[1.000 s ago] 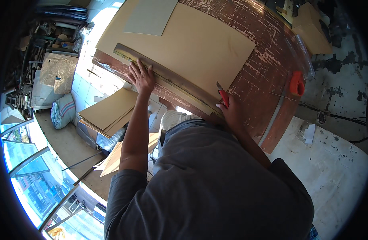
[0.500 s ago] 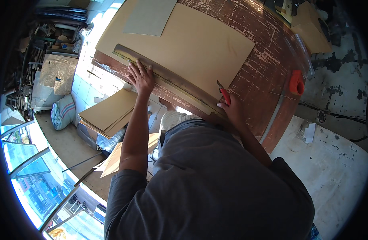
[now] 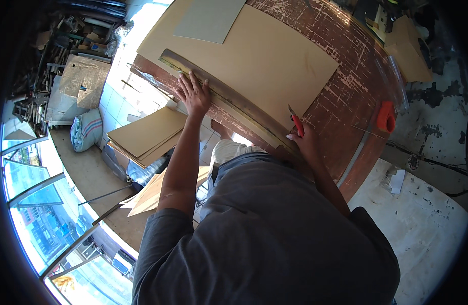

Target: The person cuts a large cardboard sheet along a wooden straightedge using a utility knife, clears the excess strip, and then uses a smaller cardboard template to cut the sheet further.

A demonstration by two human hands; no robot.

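Note:
A large tan sheet of board lies on the worn red-brown table. A long, dark metal straightedge lies along its near edge. My left hand presses down on the straightedge toward its left end, palm down with the fingers spread. At the other end, my right hand grips a red-handled utility knife, its blade pointing up and away from me over the board's near right corner. Whether the blade tip touches the board I cannot tell. A smaller grey sheet rests on the board's far part.
Left of my body, a stack of cut boards sits below table height. A red tape roll or dispenser stands near the table's right edge. Beyond it is a cardboard box. A striped sack stands far left.
The whole view has shifted slightly, so everything appears further right. Both hands, the knife and the straightedge keep nearly the same places on the board.

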